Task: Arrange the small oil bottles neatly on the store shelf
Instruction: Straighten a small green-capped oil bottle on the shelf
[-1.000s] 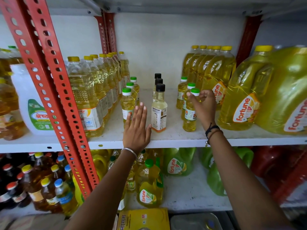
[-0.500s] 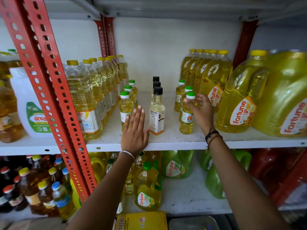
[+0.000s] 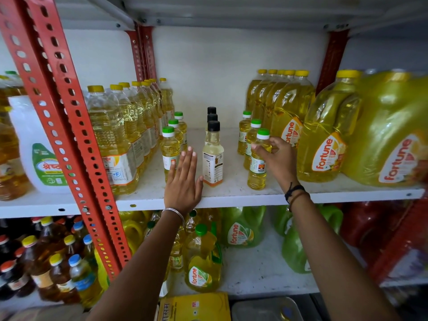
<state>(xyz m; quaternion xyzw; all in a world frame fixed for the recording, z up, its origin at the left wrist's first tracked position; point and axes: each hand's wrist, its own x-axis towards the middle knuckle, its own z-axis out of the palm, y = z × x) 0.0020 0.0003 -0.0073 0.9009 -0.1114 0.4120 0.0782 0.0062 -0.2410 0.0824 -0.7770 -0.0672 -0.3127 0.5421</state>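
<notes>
Three rows of small oil bottles stand on the white shelf [image 3: 231, 195]. The left row has green caps, its front bottle [image 3: 170, 150] partly behind my left hand [image 3: 183, 181], which lies flat and open on the shelf edge. The middle row has black caps, front bottle [image 3: 213, 156] just right of my left thumb. The right row has green caps; my right hand [image 3: 276, 158] grips its front bottle [image 3: 257, 167] around the upper body.
Tall yellow-capped oil bottles [image 3: 115, 135] line the left side. Fortune jugs [image 3: 324, 140] stand at the right. A red perforated upright [image 3: 62, 126] crosses the left. The lower shelf holds more Fortune jugs [image 3: 201, 262] and dark oil bottles [image 3: 58, 269].
My right hand has slid from the bottle's cap down to its shoulder and keeps hold of it. My left hand stays flat on the shelf edge.
</notes>
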